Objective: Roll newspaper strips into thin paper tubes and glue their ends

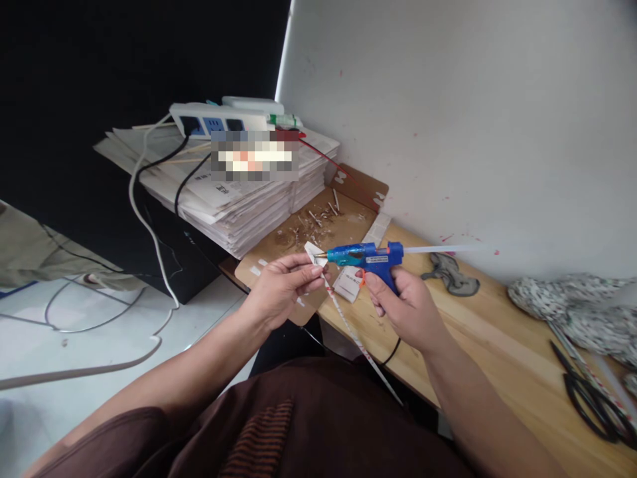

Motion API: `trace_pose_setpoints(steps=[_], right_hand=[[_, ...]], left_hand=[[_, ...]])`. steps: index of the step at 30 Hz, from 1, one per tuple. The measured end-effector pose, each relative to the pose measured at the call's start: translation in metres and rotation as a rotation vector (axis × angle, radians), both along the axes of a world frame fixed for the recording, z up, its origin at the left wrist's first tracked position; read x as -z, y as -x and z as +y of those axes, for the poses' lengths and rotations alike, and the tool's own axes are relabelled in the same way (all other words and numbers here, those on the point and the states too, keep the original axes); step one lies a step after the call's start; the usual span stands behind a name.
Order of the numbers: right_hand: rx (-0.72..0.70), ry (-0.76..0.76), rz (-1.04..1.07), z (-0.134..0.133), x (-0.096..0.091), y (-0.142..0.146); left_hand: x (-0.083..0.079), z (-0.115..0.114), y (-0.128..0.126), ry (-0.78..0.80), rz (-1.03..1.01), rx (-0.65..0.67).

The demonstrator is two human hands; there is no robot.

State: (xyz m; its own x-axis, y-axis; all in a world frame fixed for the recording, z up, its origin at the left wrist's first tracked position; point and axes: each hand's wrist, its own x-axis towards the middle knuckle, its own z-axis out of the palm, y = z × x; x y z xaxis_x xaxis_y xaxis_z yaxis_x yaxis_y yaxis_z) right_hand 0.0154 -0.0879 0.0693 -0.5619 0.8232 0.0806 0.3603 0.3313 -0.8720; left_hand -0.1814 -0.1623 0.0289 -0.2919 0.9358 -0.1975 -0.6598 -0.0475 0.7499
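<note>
My right hand (398, 299) is wrapped round the handle of a blue hot glue gun (358, 255), fingers by its orange trigger. A long translucent glue stick (442, 249) sticks out of the back of the gun. My left hand (288, 282) pinches a thin rolled paper stick (348, 322) near its upper end, where a loose white paper flap (312, 251) opens out. The metal nozzle (321, 255) lies at this flap; whether it touches cannot be made out. From my fingers the paper stick slants down toward my lap.
A tall newspaper stack (269, 212) carries a power strip (213, 121) with plugged-in black cords. Glue scraps litter the brown cardboard (279, 249). On the wooden table (478, 332) lie a grey rag (452, 275), black scissors (587, 401) and a woven paper piece (572, 305). A wall stands behind.
</note>
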Motion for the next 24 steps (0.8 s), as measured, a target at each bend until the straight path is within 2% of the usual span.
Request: trace_pose_setpoints(steps=[7, 16, 20, 22, 24], right_hand=[[0.028, 0.126, 0.031, 0.004, 0.008, 0.000], [-0.027, 0.133, -0.051, 0.005, 0.009, -0.003], [0.017, 0.163, 0.010, 0.012, 0.011, -0.002], [0.051, 0.245, 0.104, 0.018, 0.013, 0.003], [0.082, 0.409, 0.232, 0.026, 0.016, 0.012]], left_hand=[[0.002, 0.000, 0.003, 0.025, -0.022, -0.004], [0.005, 0.000, 0.009, 0.034, -0.042, -0.025], [0.008, -0.002, 0.016, 0.041, -0.038, -0.053], [0.009, -0.003, 0.020, 0.046, -0.025, -0.073], [0.007, -0.004, 0.024, 0.047, -0.014, -0.099]])
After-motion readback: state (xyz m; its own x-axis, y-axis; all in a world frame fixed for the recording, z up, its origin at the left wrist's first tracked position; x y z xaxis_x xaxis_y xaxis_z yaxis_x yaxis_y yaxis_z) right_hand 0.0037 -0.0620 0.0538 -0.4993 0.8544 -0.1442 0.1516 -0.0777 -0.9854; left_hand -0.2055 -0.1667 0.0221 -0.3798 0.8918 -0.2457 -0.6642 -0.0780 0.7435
